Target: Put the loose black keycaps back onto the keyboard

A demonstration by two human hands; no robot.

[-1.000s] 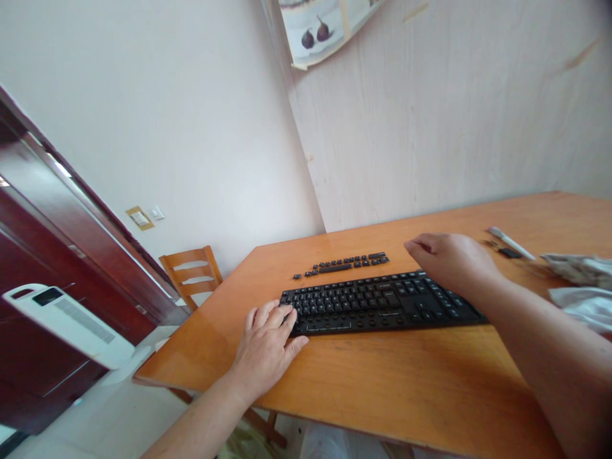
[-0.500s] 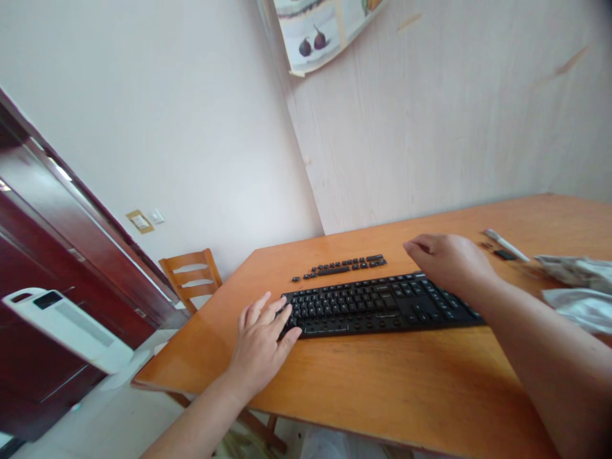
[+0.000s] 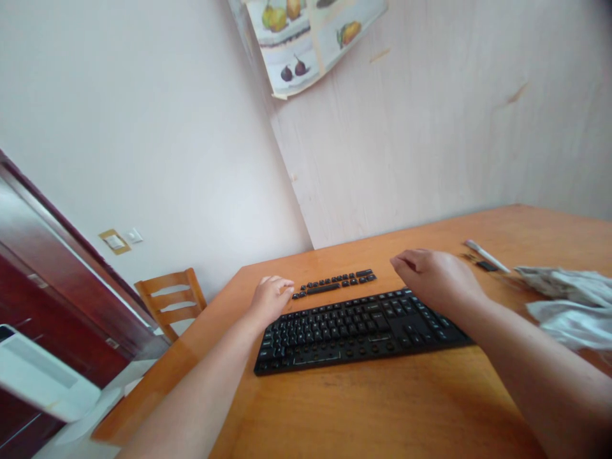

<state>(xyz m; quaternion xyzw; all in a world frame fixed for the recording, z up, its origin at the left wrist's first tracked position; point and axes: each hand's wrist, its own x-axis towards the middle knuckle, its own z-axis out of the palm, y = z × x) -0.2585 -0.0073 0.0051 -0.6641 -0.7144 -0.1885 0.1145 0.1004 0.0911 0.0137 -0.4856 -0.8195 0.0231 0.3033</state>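
Note:
A black keyboard lies on the wooden table, with the caps gone from its nearest key row. Beyond it, loose black keycaps stand in two short rows, along with a loose space bar. My left hand is at the left end of these rows, thumb and fingers closed around the spot of the endmost keycap, which they hide. Over the keyboard's far right corner, my right hand is curled into a loose fist. Whatever its fingers may hold is hidden from me.
On the right lie a white pen-like stick, a small black piece, a crumpled cloth and clear plastic. A wooden chair stands past the table's left edge. A fruit picture hangs on the wall.
My left hand has left the keyboard's left end, reaching forward to the loose keycaps and closing its fingers. The right hand stays by the keyboard's far corner. The view has tilted slightly.

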